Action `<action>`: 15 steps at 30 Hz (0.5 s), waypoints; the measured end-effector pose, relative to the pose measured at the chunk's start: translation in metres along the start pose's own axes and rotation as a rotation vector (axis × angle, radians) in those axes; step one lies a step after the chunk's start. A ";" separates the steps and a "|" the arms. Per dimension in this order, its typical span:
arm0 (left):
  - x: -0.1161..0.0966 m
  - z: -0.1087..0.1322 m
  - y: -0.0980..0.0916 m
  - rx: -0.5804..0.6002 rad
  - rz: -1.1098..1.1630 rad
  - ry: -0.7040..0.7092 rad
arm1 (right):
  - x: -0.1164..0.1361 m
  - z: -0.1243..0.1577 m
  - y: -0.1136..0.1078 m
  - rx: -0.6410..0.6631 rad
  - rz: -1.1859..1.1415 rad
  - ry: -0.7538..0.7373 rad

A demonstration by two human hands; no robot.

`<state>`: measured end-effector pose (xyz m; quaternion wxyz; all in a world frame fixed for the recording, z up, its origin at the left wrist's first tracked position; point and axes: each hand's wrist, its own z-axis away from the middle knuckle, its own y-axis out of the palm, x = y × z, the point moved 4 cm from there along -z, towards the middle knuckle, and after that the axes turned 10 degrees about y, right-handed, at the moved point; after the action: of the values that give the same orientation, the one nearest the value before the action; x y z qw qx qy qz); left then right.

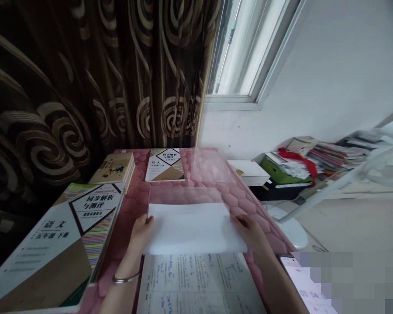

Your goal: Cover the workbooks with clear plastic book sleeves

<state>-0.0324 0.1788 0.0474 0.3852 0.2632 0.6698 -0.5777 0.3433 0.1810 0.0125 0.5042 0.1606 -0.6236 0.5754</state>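
A blank white sheet of paper [193, 229] is held up by its two sides, bent slightly toward me. My left hand [143, 231] is closed on its left edge, thumb on top. Its right edge is gripped by my right hand [249, 229], fingers closed. A clear plastic film [183, 195] shows just beyond the sheet's far edge; whether the paper is inside it I cannot tell. Below and nearer to me lies a printed page [196, 283] with blue handwriting, partly covered by the white sheet.
Workbooks [68, 244] lie at the left, with a stack of tan books [114, 168] behind. Another workbook [166, 165] and a clear sheet [211, 165] sit at the back of the pink padded table cover [136, 196]. A phone [301, 283] is at right. A white fan [330, 187] stands beside the table.
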 end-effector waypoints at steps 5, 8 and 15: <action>0.000 0.001 0.000 0.004 -0.037 0.006 | 0.004 0.004 -0.004 -0.028 0.154 0.044; 0.000 0.000 0.001 -0.005 -0.041 0.002 | 0.010 0.009 -0.007 -0.074 0.193 0.015; 0.002 -0.001 0.001 -0.012 -0.057 -0.022 | 0.007 0.007 -0.002 0.026 0.198 0.053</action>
<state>-0.0328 0.1795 0.0455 0.3774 0.2351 0.6762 -0.5873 0.3384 0.1765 0.0202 0.4591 0.0896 -0.6153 0.6345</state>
